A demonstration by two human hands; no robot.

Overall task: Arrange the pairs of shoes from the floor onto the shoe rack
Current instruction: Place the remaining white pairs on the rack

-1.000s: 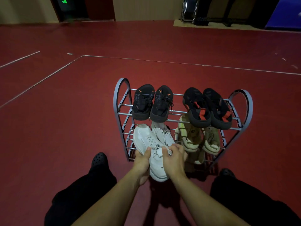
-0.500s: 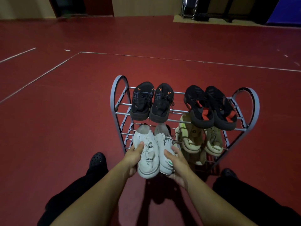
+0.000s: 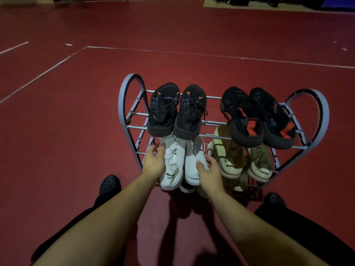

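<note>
Floor [image 3: 76, 150]: we record a dark red, smooth sports-type surface with thin white lines [image 3: 172, 52] meeting at a corner beyond the rack. The far edge of the room is dim; we see a pale strip of flooring [image 3: 249, 4] at the upper right with dark objects on it, too dark to identify.

Shoe rack [image 3: 126, 104]: grey metal, rounded end frames, horizontal rods, standing on the floor directly ahead of us.

Top shelf: one pair of black shoes with orange marks [image 3: 176, 112] on the left; one pair of black shoes with red patches [image 3: 257, 116] on the right, just beside them.

Middle shelf: the pair of white sneakers [image 3: 180, 162] on the left, side by side, heels toward us and overhanging the front rod; a pair of cream sandals [image 3: 242, 160] on the right. More pale footwear shows below, largely hidden.

Hands: our left hand [image 3: 153, 164] curls round the outer side of the left white sneaker; our right hand [image 3: 209, 173] grips the heel side of the right white sneaker, thumb on its upper.

Also in view: bare forearms, black trousers, and a black perforated clog [image 3: 109, 184] on each foot, either side of the rack.
</note>
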